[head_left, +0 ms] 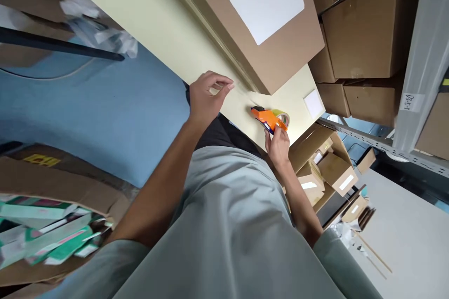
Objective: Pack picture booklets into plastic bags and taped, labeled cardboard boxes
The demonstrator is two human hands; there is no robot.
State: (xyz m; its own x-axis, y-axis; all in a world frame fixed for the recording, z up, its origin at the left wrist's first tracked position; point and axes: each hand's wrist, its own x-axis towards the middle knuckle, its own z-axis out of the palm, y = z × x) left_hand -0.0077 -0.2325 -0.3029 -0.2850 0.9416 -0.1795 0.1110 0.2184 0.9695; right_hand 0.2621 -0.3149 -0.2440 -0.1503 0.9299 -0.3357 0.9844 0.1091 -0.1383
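Note:
My right hand (279, 146) is closed on an orange tape dispenser (269, 118) with a dark blade end, held low over the cream table. A roll of yellowish tape (281, 117) sits on the dispenser. Thumb and fingertips of my left hand (207, 97) are pinched together beside the box's near lower edge; whatever lies between them is too small to make out. On the table (231, 103) lies a large cardboard box (280, 63) with a white label (268, 2) on its upper face. Its near corner is just beyond the dispenser.
A small white pad (313, 103) lies at the table's right edge. Shelves with cardboard boxes (361, 32) rise at the right behind a grey metal post (417, 56). An open carton of smaller boxes (324, 168) stands right of me; another with green-and-white packets (52, 229) is at lower left.

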